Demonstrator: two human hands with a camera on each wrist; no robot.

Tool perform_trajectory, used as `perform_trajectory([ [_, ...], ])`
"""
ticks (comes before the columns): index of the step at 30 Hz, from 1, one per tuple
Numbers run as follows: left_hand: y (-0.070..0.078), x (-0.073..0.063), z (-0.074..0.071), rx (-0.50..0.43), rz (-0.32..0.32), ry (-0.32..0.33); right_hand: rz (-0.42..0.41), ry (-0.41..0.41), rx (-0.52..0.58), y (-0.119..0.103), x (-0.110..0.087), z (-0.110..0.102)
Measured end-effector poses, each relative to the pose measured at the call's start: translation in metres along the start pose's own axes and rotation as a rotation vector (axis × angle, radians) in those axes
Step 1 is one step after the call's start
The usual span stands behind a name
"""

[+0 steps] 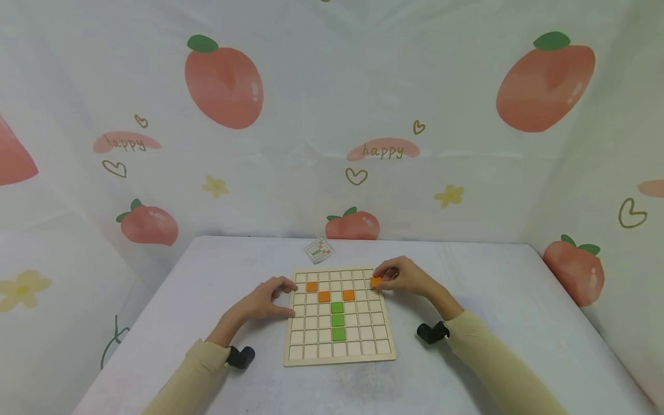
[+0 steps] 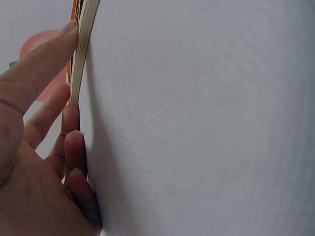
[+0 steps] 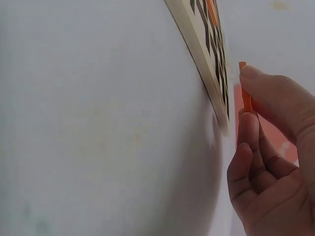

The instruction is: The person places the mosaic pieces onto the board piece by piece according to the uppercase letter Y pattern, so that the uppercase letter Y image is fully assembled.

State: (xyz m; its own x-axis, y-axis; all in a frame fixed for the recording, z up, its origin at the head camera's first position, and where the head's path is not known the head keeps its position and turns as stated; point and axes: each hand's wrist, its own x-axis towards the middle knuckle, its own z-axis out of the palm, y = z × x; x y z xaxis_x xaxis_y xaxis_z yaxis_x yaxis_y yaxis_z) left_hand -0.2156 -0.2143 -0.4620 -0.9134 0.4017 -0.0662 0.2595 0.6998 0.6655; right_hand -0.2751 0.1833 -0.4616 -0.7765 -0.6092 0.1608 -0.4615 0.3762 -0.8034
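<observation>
A square wooden grid board lies on the table. Three orange tiles sit in its upper cells, with three green tiles in a column below them. My right hand pinches another orange tile between thumb and fingers, close over the board's far right corner. In the right wrist view this tile is apart from the board. My left hand rests at the board's left edge, thumb and fingers spread, with fingertips right at the rim.
A small card printed with a colored grid pattern lies behind the board. The white table backs onto a hanging cloth printed with fruit and hearts. Black wrist cameras sit at both sleeves.
</observation>
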Motion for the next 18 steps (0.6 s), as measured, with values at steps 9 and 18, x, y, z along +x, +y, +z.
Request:
perform_trajectory([
  [9,-0.001,0.0,0.001,-0.002,0.001,0.002,0.033,-0.024,-0.004,-0.006,0.014,0.013],
  [18,0.0,0.0,0.0,0.001,-0.004,0.0,0.074,-0.033,-0.055,-0.009,0.025,0.021],
])
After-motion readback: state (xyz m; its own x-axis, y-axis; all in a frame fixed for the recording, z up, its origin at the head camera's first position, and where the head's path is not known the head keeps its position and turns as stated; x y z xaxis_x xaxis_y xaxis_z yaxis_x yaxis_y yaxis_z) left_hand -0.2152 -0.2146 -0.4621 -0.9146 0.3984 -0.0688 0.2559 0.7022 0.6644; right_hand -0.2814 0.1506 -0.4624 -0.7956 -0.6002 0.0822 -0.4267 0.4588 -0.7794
